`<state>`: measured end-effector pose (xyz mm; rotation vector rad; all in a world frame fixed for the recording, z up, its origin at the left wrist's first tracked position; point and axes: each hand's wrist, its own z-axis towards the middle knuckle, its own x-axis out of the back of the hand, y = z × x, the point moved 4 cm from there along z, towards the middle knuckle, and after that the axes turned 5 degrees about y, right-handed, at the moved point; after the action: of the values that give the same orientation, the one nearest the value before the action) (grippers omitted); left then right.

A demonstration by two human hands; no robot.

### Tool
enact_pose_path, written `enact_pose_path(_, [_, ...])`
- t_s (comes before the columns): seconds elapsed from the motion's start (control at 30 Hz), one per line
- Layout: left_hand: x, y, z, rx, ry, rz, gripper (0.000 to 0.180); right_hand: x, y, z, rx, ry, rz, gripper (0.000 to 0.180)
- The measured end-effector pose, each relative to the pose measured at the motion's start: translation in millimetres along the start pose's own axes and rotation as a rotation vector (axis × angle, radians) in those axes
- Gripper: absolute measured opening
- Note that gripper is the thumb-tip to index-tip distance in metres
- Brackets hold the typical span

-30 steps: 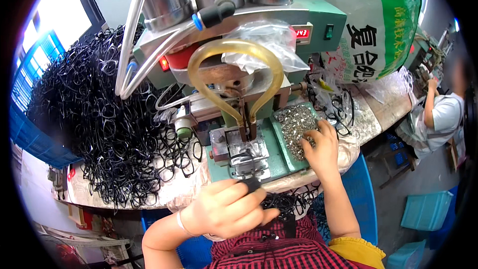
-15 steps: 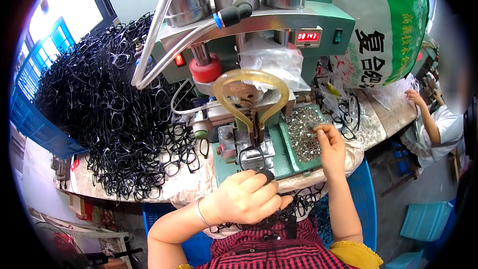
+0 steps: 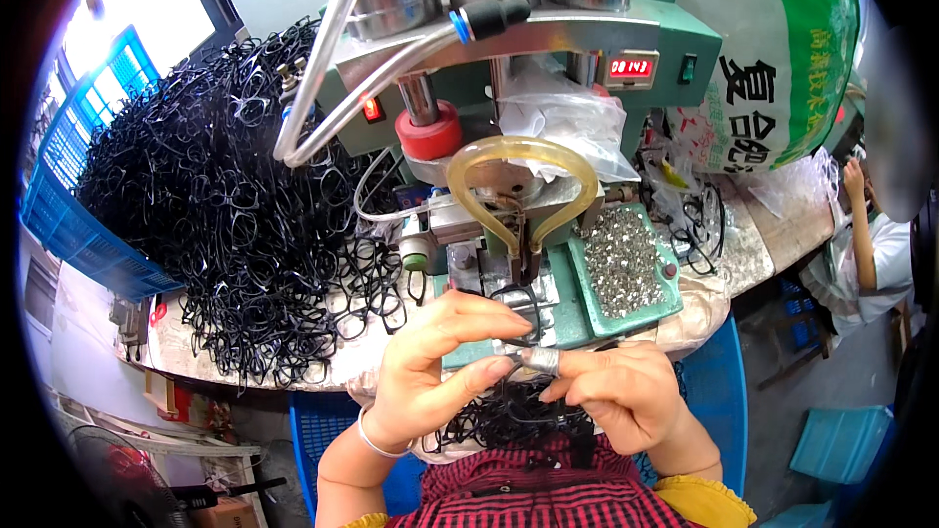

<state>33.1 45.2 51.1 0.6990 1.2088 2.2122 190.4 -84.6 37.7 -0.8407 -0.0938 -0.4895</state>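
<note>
My left hand (image 3: 435,362) holds a black eyeglass frame (image 3: 534,318) between thumb and fingers, just in front of the green press (image 3: 646,34). Part of that frame is hidden by my fingers. My right hand (image 3: 621,391) comes in from the right with its fingers curled and its index finger reaching to the frame beside my left thumb. A grey wrap (image 3: 540,362) covers that fingertip; any small part pinched there is too small to make out. Above the frame is the press's working head (image 3: 525,259), under a yellowish tube loop (image 3: 460,171). Right of it sits a green tray (image 3: 675,311) of small metal parts (image 3: 621,259).
A large heap of black eyeglass frames (image 3: 235,196) covers the left of the table, beside a blue crate (image 3: 108,244). More frames (image 3: 489,420) lie over my lap, above a blue basket (image 3: 724,391). Another person's hand (image 3: 854,179) shows at far right, past a big green-and-white sack (image 3: 782,49).
My right hand has left the metal parts tray and come down-left to the eyeglass frame. My left hand has shifted left, its fingers spreading from a closed grip. The whole view has shifted slightly.
</note>
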Motion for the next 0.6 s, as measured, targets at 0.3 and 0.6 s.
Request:
enact_pose_path(0.3, [-4.1,12.4,19.1,0.072,-0.260,0.016,0.015,6.1,-26.6,11.8,0.274,-0.273,-0.525,0.023])
enact_pose_path(0.6, [-10.9,16.1,-23.2,-0.747,-0.046,0.705,0.031,0.7,5.9,-11.0,-0.639,0.131,0.673,0.013])
